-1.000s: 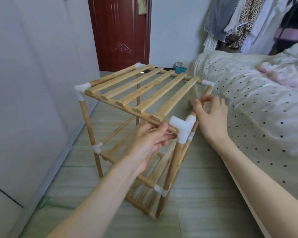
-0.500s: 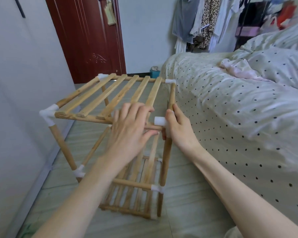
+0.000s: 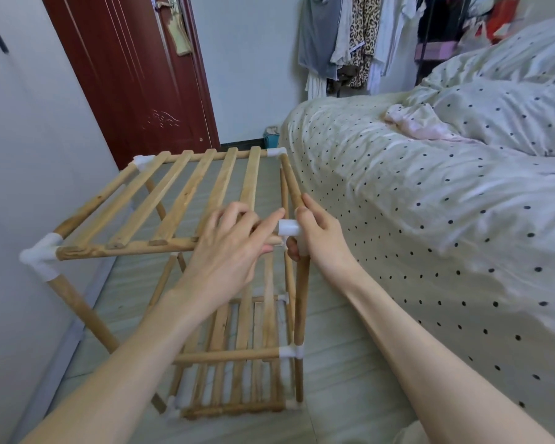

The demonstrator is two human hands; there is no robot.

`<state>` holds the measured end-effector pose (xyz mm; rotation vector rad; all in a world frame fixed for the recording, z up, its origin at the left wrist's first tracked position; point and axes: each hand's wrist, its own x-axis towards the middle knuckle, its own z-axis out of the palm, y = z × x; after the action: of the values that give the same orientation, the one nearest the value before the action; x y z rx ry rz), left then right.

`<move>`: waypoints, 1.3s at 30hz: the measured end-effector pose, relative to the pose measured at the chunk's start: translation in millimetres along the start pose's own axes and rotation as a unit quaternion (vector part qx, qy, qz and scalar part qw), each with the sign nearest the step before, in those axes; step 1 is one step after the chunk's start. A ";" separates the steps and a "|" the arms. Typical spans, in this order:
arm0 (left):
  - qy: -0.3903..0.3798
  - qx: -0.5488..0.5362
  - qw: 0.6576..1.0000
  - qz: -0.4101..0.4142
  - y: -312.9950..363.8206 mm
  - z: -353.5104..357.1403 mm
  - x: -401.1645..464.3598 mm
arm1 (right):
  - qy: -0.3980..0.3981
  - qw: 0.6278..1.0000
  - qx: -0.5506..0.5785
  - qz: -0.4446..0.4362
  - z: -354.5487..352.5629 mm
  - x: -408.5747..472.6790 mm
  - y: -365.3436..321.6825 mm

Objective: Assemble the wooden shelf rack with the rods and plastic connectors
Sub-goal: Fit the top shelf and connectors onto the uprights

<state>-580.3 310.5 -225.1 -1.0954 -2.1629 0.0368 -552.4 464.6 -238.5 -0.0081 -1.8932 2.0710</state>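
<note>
The left hand [image 3: 234, 248] grasps the front rod [image 3: 125, 248] with curled fingers [image 3: 263, 225]; the right hand [image 3: 321, 238] grips the white corner connector [image 3: 288, 227].

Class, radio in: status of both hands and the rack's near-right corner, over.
Left hand grips front rail. Right hand holds white corner connector. Rack upright; bed close alongside.

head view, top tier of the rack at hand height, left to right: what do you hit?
near-left white connector → front rod → left hand → near-right white connector → right hand → polka-dot bedding
</note>
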 end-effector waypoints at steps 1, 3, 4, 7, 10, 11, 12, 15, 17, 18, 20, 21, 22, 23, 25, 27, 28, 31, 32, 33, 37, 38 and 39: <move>-0.005 -0.004 1.000 0.000 -0.1 -1.3 -0.1 | 0.000 1.000 0.000 -0.003 -0.6 -0.2 0.5; -0.004 -0.017 1.000 -0.008 -2.7 -6.4 1.8 | 0.004 1.000 0.000 -0.002 -2.1 0.6 1.9; 0.004 -0.026 1.000 -0.014 -5.4 -9.5 3.6 | 0.008 1.000 -0.005 -0.004 -2.6 0.9 3.1; 0.003 -0.034 0.999 -0.012 -11.8 -19.3 8.5 | 0.024 0.998 -0.054 -0.015 -2.5 -0.6 3.6; -0.015 -0.039 0.999 0.000 -12.3 -20.3 4.8 | 0.036 0.994 -0.097 -0.041 0.9 -4.8 1.8; -0.018 -0.047 0.999 -0.002 -11.6 -20.1 3.3 | 0.037 0.993 -0.100 -0.043 2.4 -6.1 1.1; -0.019 -0.057 0.998 -0.005 -11.0 -20.0 2.3 | 0.037 0.994 -0.098 -0.045 4.8 -6.9 0.4; -0.025 -0.083 0.996 -0.017 -9.6 -21.4 0.9 | 0.035 0.994 -0.094 -0.052 11.8 -7.3 1.0; -0.028 -0.095 0.995 -0.025 -9.6 -22.4 0.2 | 0.037 0.991 -0.114 -0.051 13.5 -4.4 4.2; -0.028 -0.100 0.994 -0.028 -10.1 -22.6 -0.5 | 0.040 0.990 -0.121 -0.054 14.6 -3.4 5.8; -0.024 -0.109 0.993 -0.032 -11.3 -22.6 -1.6 | 0.050 0.990 -0.118 -0.065 16.8 -2.6 7.2; -0.023 -0.113 0.993 -0.033 -11.5 -22.6 -1.6 | 0.054 0.990 -0.112 -0.065 18.1 -3.2 6.7; -0.024 -0.116 0.992 -0.035 -11.2 -22.4 -1.5 | 0.058 0.991 -0.109 -0.056 18.8 -3.0 6.9; -0.024 -0.118 0.992 -0.038 -10.8 -22.3 -1.0 | 0.061 0.991 -0.110 -0.046 18.9 -2.5 7.7; -0.022 -0.121 0.992 -0.042 -9.6 -21.5 -0.3 | 0.066 0.991 -0.116 -0.032 17.8 -0.9 10.9; -0.017 -0.123 0.991 -0.048 -8.9 -20.3 -0.6 | 0.078 0.989 -0.119 -0.030 18.7 0.0 11.9; -0.016 -0.127 0.990 -0.056 -8.3 -19.7 -1.1 | 0.084 0.989 -0.119 -0.028 19.8 -0.1 11.8; -0.019 -0.142 0.984 -0.102 -0.6 -17.6 -0.8 | 0.092 0.989 -0.113 -0.020 22.5 -0.5 11.8; -0.017 -0.145 0.981 -0.124 3.3 -16.8 0.1 | 0.092 0.990 -0.110 -0.017 22.9 -0.1 11.8; -0.017 -0.149 0.978 -0.145 7.3 -16.1 1.0 | 0.091 0.990 -0.108 -0.013 22.9 0.3 11.7; -0.043 -0.147 0.972 -0.179 14.7 -13.8 2.9 | 0.097 0.989 -0.115 -0.009 21.9 0.0 10.5; -0.046 -0.145 0.972 -0.182 15.1 -13.5 2.5 | 0.096 0.988 -0.117 -0.010 21.7 -0.2 11.3; -0.045 -0.145 0.971 -0.186 15.8 -13.2 2.0 | 0.095 0.988 -0.120 -0.010 21.8 -0.2 12.0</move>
<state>-562.2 318.5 -219.1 -0.8357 -2.4779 -0.4194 -560.0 442.8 -247.6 -0.2329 -1.9997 1.7495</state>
